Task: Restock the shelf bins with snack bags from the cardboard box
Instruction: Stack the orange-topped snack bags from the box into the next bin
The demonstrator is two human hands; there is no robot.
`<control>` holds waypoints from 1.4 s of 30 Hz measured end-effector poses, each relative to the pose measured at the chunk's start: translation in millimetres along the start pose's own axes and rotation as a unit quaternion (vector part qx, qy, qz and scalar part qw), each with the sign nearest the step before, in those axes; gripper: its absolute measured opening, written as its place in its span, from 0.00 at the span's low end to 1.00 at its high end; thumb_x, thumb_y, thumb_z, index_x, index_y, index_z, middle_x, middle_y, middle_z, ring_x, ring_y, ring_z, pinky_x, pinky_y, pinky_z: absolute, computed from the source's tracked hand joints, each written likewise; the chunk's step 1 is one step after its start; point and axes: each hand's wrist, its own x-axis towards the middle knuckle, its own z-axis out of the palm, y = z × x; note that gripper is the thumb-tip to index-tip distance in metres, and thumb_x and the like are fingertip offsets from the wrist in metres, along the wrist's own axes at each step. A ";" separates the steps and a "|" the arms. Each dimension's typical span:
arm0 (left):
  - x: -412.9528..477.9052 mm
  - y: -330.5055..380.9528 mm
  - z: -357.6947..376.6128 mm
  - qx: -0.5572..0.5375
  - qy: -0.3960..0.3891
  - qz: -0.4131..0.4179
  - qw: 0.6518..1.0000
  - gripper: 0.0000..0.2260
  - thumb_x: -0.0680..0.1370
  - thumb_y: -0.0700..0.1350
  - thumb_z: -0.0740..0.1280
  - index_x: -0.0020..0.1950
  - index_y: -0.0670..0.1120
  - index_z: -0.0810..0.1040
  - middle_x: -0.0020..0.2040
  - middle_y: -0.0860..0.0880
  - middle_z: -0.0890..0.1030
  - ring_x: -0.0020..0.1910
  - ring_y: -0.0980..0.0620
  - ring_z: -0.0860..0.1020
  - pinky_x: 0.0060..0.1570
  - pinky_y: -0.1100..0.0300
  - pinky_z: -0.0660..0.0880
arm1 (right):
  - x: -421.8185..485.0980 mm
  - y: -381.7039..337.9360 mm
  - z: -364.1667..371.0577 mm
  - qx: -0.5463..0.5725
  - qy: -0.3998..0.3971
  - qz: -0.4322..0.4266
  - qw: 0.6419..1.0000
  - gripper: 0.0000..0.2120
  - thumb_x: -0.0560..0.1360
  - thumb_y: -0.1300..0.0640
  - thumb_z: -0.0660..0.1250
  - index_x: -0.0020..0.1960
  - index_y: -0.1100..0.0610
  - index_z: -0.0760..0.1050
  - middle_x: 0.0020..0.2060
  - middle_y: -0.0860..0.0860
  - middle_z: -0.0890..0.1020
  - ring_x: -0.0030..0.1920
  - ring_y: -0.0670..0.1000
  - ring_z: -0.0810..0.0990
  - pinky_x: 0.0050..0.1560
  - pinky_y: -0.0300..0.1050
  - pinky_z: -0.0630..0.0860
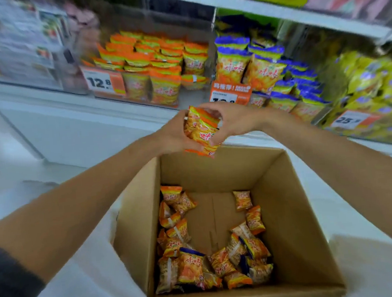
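**Held item: bundle of orange-topped snack bags (pixel 201 131).** It sits at frame centre, above the far rim of the cardboard box (pixel 290 211). Its long axis runs roughly top to bottom in the frame, with the upper end tipped a little left.

**My left hand (pixel 172 136).** The fingers curl round the bundle's left side and grip it.

**My right hand (pixel 233 121).** It grips the bundle from the right, fingers hooked over the top edge and front. How many bags are in the bundle I cannot tell.

**Destination: bin of orange-topped bags (pixel 159 64).** It lies above the hands and slightly left of them, behind the "12.8" price tag (pixel 102 82). I judge my left hand the nearer one, so the carry goes up and forward with a small leftward lean.

**Neighbouring bin: blue-topped bags (pixel 261 69).** It is at upper right of the hands. The colour does not match, so I judge it the wrong slot.

**Stock left: loose bags in the box (pixel 200 266).** They lie scattered on the box floor at lower centre, well below both hands. Most are orange and a few have blue tops.
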 end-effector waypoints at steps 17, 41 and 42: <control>89.3 42.2 -143.7 0.127 0.102 0.128 0.978 0.21 0.75 0.30 0.68 0.66 0.43 0.75 0.66 0.45 0.75 0.67 0.50 0.73 0.45 0.66 0.75 | 40.6 -58.0 -95.4 -0.175 0.217 0.025 0.960 0.36 0.67 0.50 0.78 0.69 0.55 0.64 0.55 0.51 0.75 0.50 0.52 0.76 0.46 0.45 0.71; 190.6 40.9 -109.8 0.560 0.058 0.042 0.826 0.08 0.77 0.51 0.69 0.54 0.57 0.83 0.61 0.47 0.74 0.68 0.42 0.62 0.71 0.39 0.55 | -4.1 -27.3 -64.4 -0.092 0.207 0.050 0.973 0.29 0.66 0.51 0.78 0.61 0.52 0.67 0.48 0.46 0.75 0.43 0.46 0.77 0.34 0.33 0.72; 190.8 41.3 -108.3 0.563 0.060 0.040 0.823 0.08 0.77 0.51 0.69 0.54 0.57 0.83 0.61 0.47 0.74 0.68 0.42 0.62 0.71 0.39 0.55 | -5.6 -24.4 -63.1 -0.093 0.207 0.054 0.972 0.28 0.66 0.51 0.78 0.60 0.52 0.68 0.47 0.46 0.75 0.44 0.46 0.76 0.36 0.35 0.73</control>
